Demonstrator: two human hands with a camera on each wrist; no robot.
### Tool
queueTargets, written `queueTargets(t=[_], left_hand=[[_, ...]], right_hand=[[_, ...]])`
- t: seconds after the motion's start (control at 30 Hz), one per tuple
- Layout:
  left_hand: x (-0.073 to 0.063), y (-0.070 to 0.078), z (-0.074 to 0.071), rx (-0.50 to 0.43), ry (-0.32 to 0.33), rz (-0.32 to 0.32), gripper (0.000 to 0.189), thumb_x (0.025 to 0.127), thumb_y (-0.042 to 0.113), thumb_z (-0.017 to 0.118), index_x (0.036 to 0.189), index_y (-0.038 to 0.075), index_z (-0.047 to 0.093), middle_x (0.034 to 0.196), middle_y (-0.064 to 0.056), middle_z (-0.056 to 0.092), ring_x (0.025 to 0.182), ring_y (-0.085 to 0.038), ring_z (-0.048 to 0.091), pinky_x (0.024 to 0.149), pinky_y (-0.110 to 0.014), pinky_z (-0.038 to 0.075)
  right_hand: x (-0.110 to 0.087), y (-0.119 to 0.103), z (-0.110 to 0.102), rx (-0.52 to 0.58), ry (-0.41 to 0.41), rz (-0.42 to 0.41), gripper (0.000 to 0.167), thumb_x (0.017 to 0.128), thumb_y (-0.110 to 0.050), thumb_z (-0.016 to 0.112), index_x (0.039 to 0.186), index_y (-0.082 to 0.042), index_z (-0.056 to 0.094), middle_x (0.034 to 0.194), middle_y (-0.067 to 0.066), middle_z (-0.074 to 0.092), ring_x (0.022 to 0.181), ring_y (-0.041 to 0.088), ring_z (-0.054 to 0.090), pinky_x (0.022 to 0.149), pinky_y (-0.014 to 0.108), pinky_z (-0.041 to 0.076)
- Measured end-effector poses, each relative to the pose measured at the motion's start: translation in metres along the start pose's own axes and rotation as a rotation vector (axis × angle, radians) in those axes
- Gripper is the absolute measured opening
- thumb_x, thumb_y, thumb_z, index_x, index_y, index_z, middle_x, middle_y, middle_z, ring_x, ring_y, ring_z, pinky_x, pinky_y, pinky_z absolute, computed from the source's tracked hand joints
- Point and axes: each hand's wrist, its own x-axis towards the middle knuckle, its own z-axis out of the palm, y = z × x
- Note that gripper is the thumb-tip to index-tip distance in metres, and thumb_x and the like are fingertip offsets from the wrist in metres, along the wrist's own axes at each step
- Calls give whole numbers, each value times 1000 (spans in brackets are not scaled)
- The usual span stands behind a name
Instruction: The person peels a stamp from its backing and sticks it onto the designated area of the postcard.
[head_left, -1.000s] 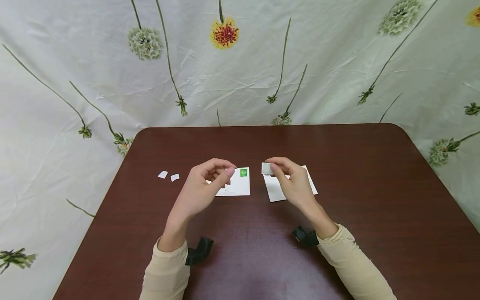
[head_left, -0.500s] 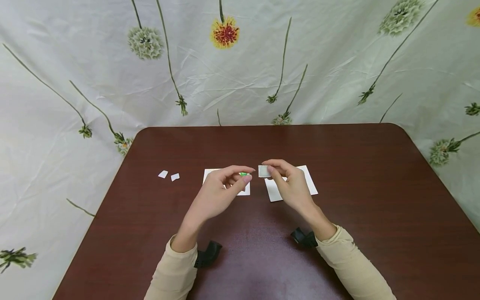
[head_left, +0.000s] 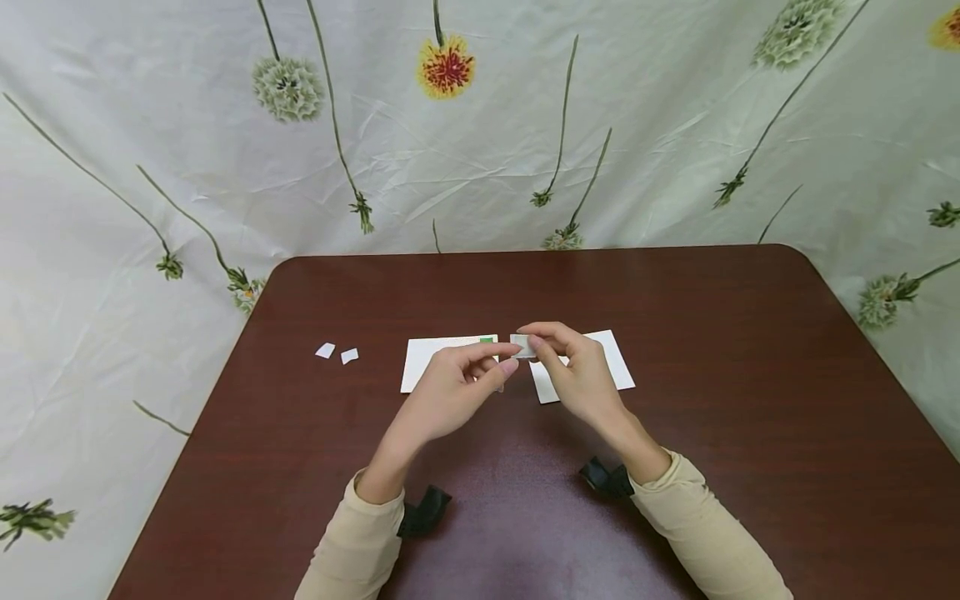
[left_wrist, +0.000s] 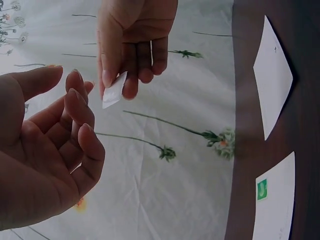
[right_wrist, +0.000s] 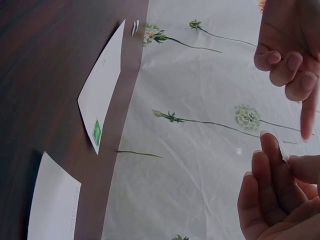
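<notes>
My right hand (head_left: 588, 375) pinches a small white paper square (head_left: 521, 343) between thumb and index finger, above the table. In the left wrist view the square (left_wrist: 115, 91) is tilted and shows a pale face. My left hand (head_left: 453, 387) is held close on its left, index fingertip at the square's edge; whether it touches I cannot tell. Its thumb and index finger are apart. Below the left hand lies a white envelope (head_left: 427, 360) with a green stamp (left_wrist: 262, 189) in one corner. A second white envelope (head_left: 615, 358) lies partly hidden under the right hand.
Two small white paper scraps (head_left: 337, 353) lie on the dark brown table (head_left: 675, 308), left of the envelopes. Behind the table hangs a white cloth (head_left: 480, 150) printed with flowers. Black straps with cameras (head_left: 426, 512) sit on both wrists.
My left hand has moved right, from over the stamped envelope to the paper square. The right hand, still pinching the square, has shifted slightly left and down.
</notes>
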Motion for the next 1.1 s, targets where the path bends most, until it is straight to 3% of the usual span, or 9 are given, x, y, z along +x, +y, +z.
queueTargets(t=[0.33,0.6,0.73,0.83,0.97,1.1], left_hand=[[2,-5,4,65,19,-2,28,93,17,62,115,1,67,71,0,64,59,-9,56,52,-25,40],[2,-4,7,26,65,-7,31,94,17,61,121,2,64,97,-4,70,72,-11,65,67,-30,51],[5,-7,10,-76,81,-19,33,95,17,60,125,2,61,105,-7,69,82,-15,67,72,-32,52],[8,-9,13,-214,95,-63,33,96,16,59,125,1,60,107,-12,68,92,-20,66,77,-34,51],[12,-13,16,-381,134,-143,28,97,16,57,119,-2,62,101,-13,69,92,-22,66,80,-37,49],[14,-16,17,-455,163,-199,24,97,16,56,112,-1,64,93,-8,70,84,-19,66,76,-36,48]], right_hand=[[-1,-3,2,-27,23,-52,15,93,-3,60,105,-5,69,94,4,72,84,14,67,72,31,49],[-2,-4,5,-11,56,-131,16,92,-3,62,107,-4,69,103,4,70,93,17,66,82,35,50],[-2,-2,7,4,71,-186,20,91,0,63,110,-2,69,112,10,67,100,21,63,83,35,51],[-2,-1,9,-24,88,-224,23,89,1,64,111,0,68,120,12,63,108,22,60,86,35,49],[-2,0,11,-87,128,-290,23,86,2,68,108,0,70,123,11,62,117,23,55,96,36,43],[-3,0,14,-102,152,-366,23,83,6,69,105,1,70,118,12,65,117,26,54,99,38,39]])
